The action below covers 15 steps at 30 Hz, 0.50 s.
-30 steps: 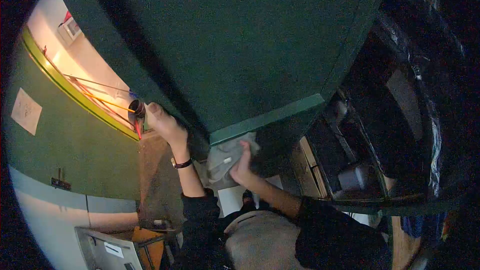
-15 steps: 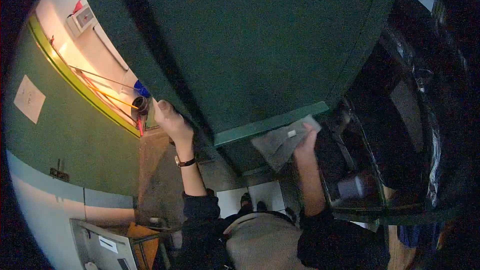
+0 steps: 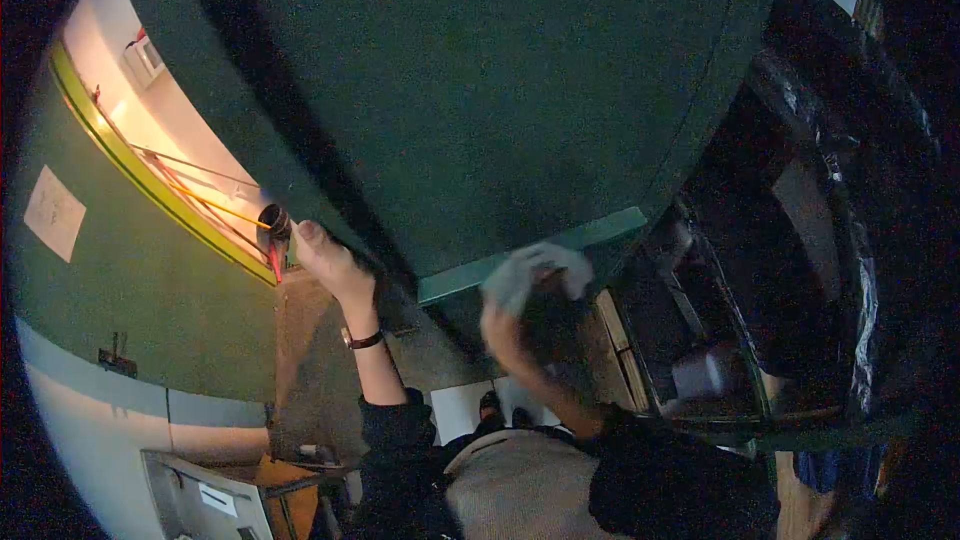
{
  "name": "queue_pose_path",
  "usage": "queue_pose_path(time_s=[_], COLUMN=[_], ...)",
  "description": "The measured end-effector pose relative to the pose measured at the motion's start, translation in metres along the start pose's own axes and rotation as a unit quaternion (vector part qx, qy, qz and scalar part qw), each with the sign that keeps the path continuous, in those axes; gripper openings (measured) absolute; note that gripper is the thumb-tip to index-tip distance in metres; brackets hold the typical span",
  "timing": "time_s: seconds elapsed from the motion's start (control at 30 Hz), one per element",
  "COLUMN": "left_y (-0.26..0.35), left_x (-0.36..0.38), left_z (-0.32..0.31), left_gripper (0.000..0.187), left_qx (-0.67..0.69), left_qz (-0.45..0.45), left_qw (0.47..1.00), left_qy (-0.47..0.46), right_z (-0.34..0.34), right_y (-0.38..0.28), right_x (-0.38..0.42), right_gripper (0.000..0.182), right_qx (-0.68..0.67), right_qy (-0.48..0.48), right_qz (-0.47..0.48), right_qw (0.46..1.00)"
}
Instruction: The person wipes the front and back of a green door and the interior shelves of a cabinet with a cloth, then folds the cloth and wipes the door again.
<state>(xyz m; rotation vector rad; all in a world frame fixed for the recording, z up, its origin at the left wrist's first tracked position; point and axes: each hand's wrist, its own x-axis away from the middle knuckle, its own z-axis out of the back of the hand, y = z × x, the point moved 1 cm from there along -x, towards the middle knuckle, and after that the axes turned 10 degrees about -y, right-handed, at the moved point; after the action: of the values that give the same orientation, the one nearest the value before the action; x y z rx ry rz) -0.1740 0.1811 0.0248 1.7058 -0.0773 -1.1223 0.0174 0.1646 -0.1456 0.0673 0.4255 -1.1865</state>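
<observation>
A large dark green door panel (image 3: 500, 110) fills the upper middle of the view, with a lighter green strip (image 3: 615, 230) along its lower edge. My left hand (image 3: 338, 265) is closed on the panel's left edge, thumb up, a watch on that wrist. In my right hand (image 3: 500, 325) is a crumpled light grey cloth (image 3: 515, 275), held against the lower strip left of its middle. Cloth and right fingers are blurred, and part of the fingers is hidden by the cloth.
On the left stands another green panel (image 3: 170, 270) with a paper sheet (image 3: 55, 212) and a latch (image 3: 117, 362). Behind the gap, a dark cup (image 3: 272, 219) and long thin rods show in warm light. Shiny black plastic sheeting (image 3: 865, 320) hangs on the right.
My right hand has swept left along the lower strip, and the cloth, spread out before, is now bunched. My left hand keeps its hold on the edge. The view has shifted slightly.
</observation>
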Motion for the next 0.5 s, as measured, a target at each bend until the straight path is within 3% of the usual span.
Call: queue_pose_path(time_s=[0.03,0.07,0.1,0.13,0.17,0.27,0.33,0.4,0.47,0.5], left_y=[0.002,0.008,0.010,0.009,0.007,0.008,0.008,0.005,0.001,-0.001], left_x=[-0.001,-0.002,-0.002,-0.002,-0.001,0.000,0.001,0.000,0.001,0.001], left_z=[-0.004,-0.010,-0.013,-0.012,-0.010,-0.007,-0.006,-0.005,-0.002,-0.001], left_gripper=[0.057,0.057,0.057,0.057,0.058,0.059,0.058,0.056,0.053,0.052], left_qx=[0.015,0.031,0.047,0.031,0.014,-0.023,-0.012,0.032,0.011,0.002], left_qz=[-0.016,-0.031,-0.045,-0.038,-0.032,-0.022,-0.017,-0.014,-0.021,-0.026], left_qw=[1.000,0.999,0.997,0.998,0.999,0.999,1.000,0.999,1.000,1.000], left_qy=[0.012,0.023,0.034,0.031,0.028,0.028,0.018,-0.005,-0.004,-0.004], right_z=[-0.022,0.052,0.005,-0.013,-0.027,-0.060,-0.001,0.038,0.022,0.031], right_y=[-0.021,-0.041,-0.051,-0.055,-0.056,-0.027,0.002,0.037,0.082,0.105], right_x=[0.011,0.006,0.022,0.028,0.032,0.025,-0.005,-0.031,-0.053,-0.057], right_gripper=[0.041,0.039,0.056,0.071,0.089,0.113,0.110,0.101,0.084,0.075], right_qx=[0.082,0.171,0.228,-0.115,-0.444,-0.247,-0.150,-0.197,-0.161,-0.201], right_qy=[0.036,-0.014,-0.026,-0.121,-0.199,-0.078,-0.095,0.056,0.256,0.293], right_qz=[0.081,0.159,0.191,0.109,0.013,0.068,-0.051,-0.096,-0.120,-0.098], right_qw=[0.993,0.972,0.955,0.980,0.873,0.964,0.983,0.974,0.946,0.930])
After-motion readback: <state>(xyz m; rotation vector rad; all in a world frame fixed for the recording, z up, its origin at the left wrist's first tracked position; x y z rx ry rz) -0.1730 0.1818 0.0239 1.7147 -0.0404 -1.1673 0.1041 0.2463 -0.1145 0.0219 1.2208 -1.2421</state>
